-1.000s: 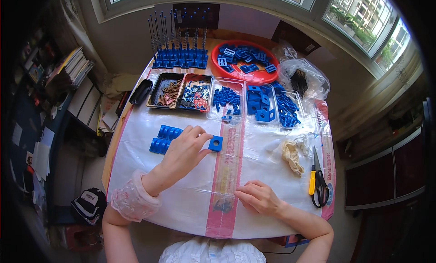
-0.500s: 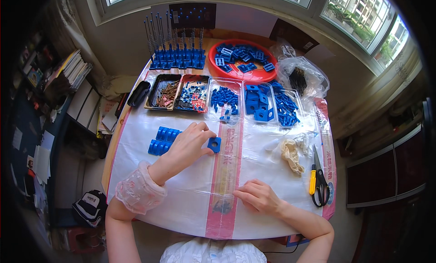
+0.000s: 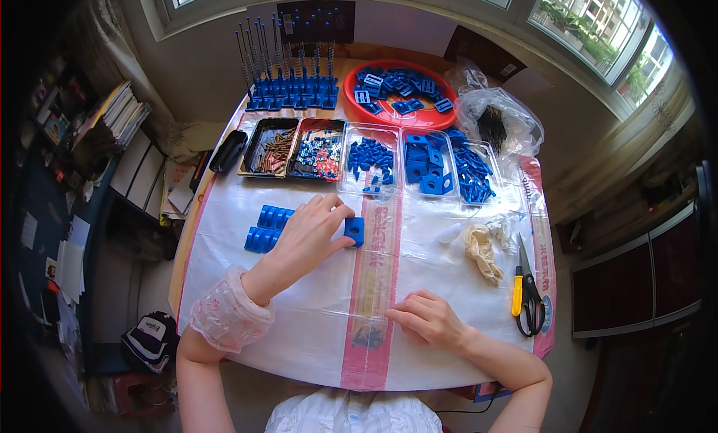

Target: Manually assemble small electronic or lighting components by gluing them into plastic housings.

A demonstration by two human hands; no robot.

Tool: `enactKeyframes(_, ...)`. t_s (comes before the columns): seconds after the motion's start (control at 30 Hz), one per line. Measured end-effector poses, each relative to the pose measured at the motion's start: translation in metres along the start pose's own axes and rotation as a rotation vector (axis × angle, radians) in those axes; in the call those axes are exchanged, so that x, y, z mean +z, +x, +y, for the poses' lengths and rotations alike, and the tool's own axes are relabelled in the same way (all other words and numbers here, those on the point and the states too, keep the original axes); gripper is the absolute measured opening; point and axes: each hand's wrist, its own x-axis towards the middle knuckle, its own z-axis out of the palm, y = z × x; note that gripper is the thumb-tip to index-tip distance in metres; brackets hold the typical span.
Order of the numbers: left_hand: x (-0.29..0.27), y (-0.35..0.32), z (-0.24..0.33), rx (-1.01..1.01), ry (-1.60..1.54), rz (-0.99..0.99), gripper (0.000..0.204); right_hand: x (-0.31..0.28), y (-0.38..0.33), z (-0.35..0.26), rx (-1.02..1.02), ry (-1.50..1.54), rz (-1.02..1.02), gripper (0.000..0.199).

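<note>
A small blue plastic block point(image 3: 354, 230), squarish with a round hole through its face, was pinched between the thumb and fingertips of the left hand point(image 3: 310, 235) on the glossy clear plastic sheet point(image 3: 449, 283) that covered the table. A puffy translucent sleeve cover point(image 3: 226, 318) was gathered at that forearm. Just left of the hand, two short rows of ribbed blue blocks point(image 3: 265, 229) were laid side by side. The right hand point(image 3: 428, 322) was rested flat on the sheet near the front edge, fingers loosely bent and nothing held. Behind, shallow trays point(image 3: 326, 150) were filled with brown screws, mixed small hardware and blue parts. Crumpled cream gloves point(image 3: 482, 246) and yellow-handled scissors point(image 3: 525, 291) were set at the right.
</note>
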Motion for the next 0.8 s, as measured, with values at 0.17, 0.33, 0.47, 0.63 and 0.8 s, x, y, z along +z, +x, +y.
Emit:
enactKeyframes(0.17, -0.009, -0.018, 0.036, -0.052, -0.52, -0.091, 0.039, -0.004, 0.001, -0.004, 0.19, -0.012, 0.253, 0.045)
enactKeyframes(0.33, 0.027, -0.043, 0.053, -0.17, -0.945, -0.284, 0.041, -0.006, 0.007, -0.006, 0.368, 0.195, 0.27, 0.056)
enactKeyframes(0.47, 0.036, -0.046, 0.061, -0.167, -1.003, -0.31, 0.044, -0.003, 0.007, -0.004, 0.343, 0.164, 0.203, 0.06)
enactKeyframes(0.63, 0.045, -0.05, 0.062, -0.189, -1.157, -0.245, 0.044, -0.006, 0.007, -0.004, 0.374, 0.202, 0.239, 0.055)
enactKeyframes(0.8, 0.061, -0.054, 0.06, -0.26, -1.335, -0.24, 0.042, -0.011, 0.008, -0.007, 0.469, 0.242, 0.219, 0.052)
